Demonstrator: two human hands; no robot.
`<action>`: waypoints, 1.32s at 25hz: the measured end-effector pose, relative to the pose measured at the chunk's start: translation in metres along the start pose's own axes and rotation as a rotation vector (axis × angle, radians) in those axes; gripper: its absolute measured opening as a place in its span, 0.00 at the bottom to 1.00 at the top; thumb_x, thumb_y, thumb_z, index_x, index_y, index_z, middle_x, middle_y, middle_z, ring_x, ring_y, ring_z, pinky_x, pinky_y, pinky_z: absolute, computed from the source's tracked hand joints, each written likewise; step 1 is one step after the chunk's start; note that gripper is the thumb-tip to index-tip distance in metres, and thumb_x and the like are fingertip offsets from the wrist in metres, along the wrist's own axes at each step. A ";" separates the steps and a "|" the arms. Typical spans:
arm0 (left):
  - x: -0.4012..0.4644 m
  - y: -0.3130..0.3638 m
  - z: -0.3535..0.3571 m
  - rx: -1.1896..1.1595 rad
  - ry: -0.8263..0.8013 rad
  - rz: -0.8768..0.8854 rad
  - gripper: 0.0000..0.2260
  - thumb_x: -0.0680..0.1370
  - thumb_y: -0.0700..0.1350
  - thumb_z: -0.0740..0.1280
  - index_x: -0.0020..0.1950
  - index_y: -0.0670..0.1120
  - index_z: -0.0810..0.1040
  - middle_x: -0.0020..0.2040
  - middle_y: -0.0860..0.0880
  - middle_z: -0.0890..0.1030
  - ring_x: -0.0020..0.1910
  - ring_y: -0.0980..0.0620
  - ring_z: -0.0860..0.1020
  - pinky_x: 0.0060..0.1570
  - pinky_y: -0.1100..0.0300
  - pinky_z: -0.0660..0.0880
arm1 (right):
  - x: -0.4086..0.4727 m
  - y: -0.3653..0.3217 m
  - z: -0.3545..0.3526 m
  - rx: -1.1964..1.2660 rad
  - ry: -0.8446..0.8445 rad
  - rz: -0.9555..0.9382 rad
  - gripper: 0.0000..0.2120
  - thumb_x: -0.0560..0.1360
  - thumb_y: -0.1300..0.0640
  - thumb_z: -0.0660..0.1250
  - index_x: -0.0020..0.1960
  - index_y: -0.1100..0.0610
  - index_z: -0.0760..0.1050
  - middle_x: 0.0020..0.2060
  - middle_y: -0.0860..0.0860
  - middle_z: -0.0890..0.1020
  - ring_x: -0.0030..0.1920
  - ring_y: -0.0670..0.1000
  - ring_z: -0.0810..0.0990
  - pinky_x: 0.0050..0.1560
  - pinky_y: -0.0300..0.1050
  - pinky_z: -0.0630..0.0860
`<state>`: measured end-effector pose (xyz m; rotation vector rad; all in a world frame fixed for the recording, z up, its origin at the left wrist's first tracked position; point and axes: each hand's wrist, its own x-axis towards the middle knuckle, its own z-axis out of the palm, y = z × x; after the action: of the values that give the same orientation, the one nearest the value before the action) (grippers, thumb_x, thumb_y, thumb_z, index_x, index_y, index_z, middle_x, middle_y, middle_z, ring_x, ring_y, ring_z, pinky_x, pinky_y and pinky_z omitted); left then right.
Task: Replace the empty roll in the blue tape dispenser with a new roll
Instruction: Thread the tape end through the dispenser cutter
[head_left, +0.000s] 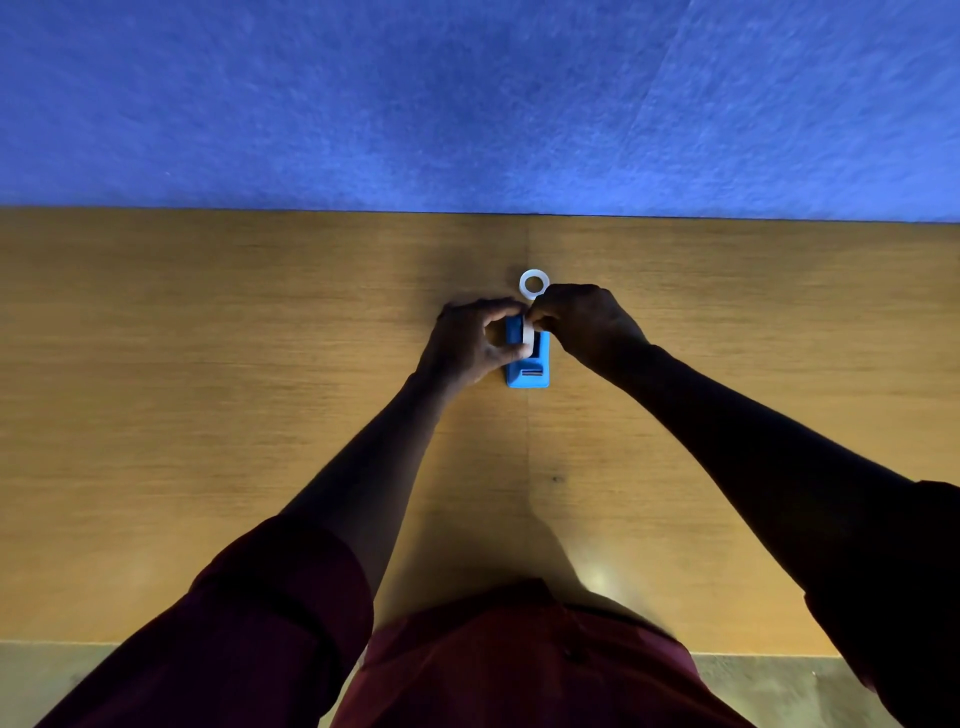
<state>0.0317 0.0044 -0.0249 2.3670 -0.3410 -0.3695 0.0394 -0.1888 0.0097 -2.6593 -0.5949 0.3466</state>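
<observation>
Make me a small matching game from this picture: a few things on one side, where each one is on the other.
Things:
1. blue tape dispenser
2. loose white ring
3. left hand
4. right hand

Places:
A. lying flat on the table, beyond the hands
B. on the dispenser's left side
C. between the two hands
D. at the dispenser's top right, fingers on the white roll in it

Pairs: 1-C, 2-A, 3-B, 4-D
</observation>
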 end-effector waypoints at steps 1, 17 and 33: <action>0.000 0.000 0.000 0.003 0.002 0.001 0.25 0.73 0.52 0.78 0.69 0.51 0.78 0.66 0.51 0.82 0.65 0.51 0.78 0.71 0.45 0.70 | 0.001 0.000 0.000 0.002 -0.005 0.015 0.08 0.79 0.60 0.67 0.57 0.58 0.81 0.52 0.54 0.84 0.51 0.51 0.83 0.51 0.45 0.79; -0.002 0.004 0.000 0.039 0.008 0.011 0.25 0.73 0.54 0.77 0.68 0.51 0.78 0.66 0.51 0.82 0.63 0.51 0.80 0.66 0.44 0.75 | -0.003 -0.006 0.004 0.148 0.051 0.150 0.08 0.80 0.56 0.67 0.57 0.57 0.82 0.51 0.52 0.84 0.49 0.48 0.82 0.46 0.38 0.74; -0.002 0.004 -0.004 0.065 -0.035 -0.030 0.29 0.72 0.54 0.78 0.71 0.49 0.76 0.68 0.49 0.80 0.66 0.49 0.78 0.68 0.42 0.73 | 0.003 -0.007 0.008 0.163 0.013 0.172 0.16 0.70 0.58 0.76 0.56 0.57 0.79 0.49 0.51 0.82 0.45 0.45 0.78 0.41 0.35 0.72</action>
<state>0.0305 0.0042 -0.0191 2.4335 -0.3393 -0.4200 0.0369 -0.1792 0.0053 -2.5579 -0.3197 0.4076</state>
